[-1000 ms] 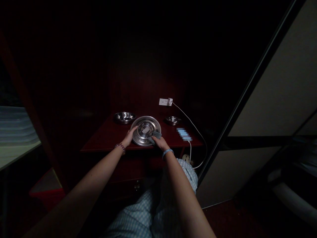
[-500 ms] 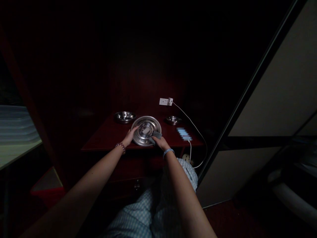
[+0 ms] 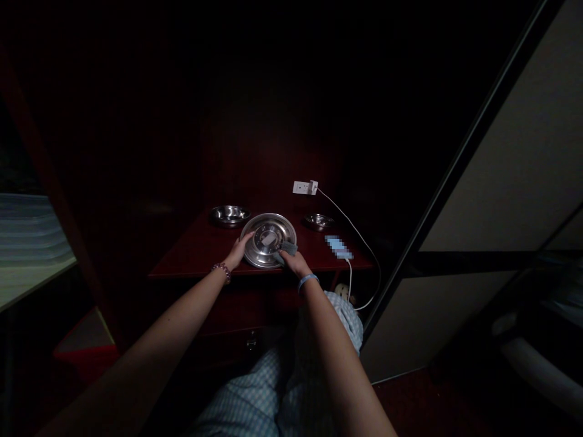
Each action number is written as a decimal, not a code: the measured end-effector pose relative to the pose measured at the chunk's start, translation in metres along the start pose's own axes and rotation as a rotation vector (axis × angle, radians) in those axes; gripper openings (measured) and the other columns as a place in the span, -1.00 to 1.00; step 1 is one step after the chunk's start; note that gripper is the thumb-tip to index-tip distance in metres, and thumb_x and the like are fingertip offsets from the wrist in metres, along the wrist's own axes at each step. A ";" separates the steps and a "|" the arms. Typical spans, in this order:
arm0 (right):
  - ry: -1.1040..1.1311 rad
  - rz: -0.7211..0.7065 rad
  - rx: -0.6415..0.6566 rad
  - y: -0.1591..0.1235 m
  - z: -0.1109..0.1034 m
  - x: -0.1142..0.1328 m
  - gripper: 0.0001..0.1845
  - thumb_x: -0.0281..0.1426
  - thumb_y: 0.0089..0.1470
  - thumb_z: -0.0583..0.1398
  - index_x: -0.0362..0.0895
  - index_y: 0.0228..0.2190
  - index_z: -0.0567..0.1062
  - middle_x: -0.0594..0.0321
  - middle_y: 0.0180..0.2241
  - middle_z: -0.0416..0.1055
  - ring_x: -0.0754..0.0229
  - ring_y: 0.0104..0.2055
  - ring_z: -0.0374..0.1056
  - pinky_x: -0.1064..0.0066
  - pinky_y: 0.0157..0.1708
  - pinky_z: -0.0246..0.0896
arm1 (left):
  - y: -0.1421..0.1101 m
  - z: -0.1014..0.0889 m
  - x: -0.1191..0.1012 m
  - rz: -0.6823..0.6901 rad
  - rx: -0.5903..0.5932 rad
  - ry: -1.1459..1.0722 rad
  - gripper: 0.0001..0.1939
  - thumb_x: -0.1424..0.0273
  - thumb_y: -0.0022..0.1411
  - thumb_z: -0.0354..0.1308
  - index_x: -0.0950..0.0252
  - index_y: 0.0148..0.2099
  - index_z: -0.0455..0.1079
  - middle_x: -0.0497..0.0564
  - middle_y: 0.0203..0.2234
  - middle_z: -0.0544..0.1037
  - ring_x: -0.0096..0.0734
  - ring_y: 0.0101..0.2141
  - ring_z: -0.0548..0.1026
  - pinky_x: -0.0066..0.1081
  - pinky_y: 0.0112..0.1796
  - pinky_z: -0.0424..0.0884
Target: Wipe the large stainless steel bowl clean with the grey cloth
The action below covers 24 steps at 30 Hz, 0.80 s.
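Note:
A round, shiny metal plate point(image 3: 280, 226) with a pale label-like patch at its centre is tilted up at the front of the dark red desk point(image 3: 186, 255). My left hand point(image 3: 237, 252) grips its left rim, with a beaded bracelet on the wrist. At the plate's lower right, my right hand point(image 3: 294, 262) is closed on a grey cloth point(image 3: 288, 247) pressed against the metal. A blue band circles that wrist. Behind the plate, a metal bowl point(image 3: 230, 215) rests to the left and a smaller metal bowl point(image 3: 319, 222) to the right.
A blurred-out phone point(image 3: 338, 247) lies at the desk's right, its white cable point(image 3: 359, 233) running to a charger in the wall socket point(image 3: 304, 187). Stacked clear plastic boxes point(image 3: 27, 230) stand far left. Below is a red bin point(image 3: 86, 349). A sliding door panel point(image 3: 510, 152) borders the right.

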State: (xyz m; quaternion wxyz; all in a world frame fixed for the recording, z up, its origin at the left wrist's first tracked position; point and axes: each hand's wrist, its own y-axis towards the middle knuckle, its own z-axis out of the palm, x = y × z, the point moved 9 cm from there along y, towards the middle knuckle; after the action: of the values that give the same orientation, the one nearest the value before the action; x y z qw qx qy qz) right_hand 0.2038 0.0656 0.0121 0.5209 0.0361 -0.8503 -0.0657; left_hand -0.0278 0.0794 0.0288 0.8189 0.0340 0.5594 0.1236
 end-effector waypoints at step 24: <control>-0.004 0.071 -0.011 -0.009 -0.004 0.006 -0.64 -0.12 0.08 0.30 -0.07 -0.17 0.65 0.19 -0.13 0.62 0.04 0.01 0.48 0.32 0.07 0.30 | -0.003 0.003 -0.003 -0.005 0.016 0.013 -0.50 0.12 0.02 0.37 0.29 -0.04 0.59 0.16 -0.05 0.67 0.00 0.12 0.52 -0.13 0.20 0.35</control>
State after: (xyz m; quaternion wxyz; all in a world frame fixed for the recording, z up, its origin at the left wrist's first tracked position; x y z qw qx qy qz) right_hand 0.2041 0.0561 0.0178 0.5212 0.0028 -0.8518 -0.0518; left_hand -0.0251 0.0757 0.0319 0.8154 0.0383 0.5656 0.1173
